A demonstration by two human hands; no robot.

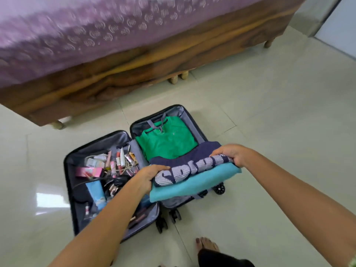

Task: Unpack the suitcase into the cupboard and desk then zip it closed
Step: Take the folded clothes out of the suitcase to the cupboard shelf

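Observation:
A black suitcase (67, 170) lies open on the floor, both halves flat. My left hand (148, 177) and my right hand (231, 154) grip the two ends of a folded stack over the right half: a navy garment with white lettering (190, 166) on top of a teal garment (194, 185). A folded green garment (167, 141) lies deeper in that half, under a grey strap. The left half holds several cosmetics and small items (115, 162), among them a pink box (88, 171) and a light blue tube (95, 190).
A wooden bed (134, 74) with a purple patterned cover runs across the back, just behind the suitcase. Pale floor tiles (269, 112) spread to the right. My bare foot (207, 245) stands near the suitcase wheels (219, 188).

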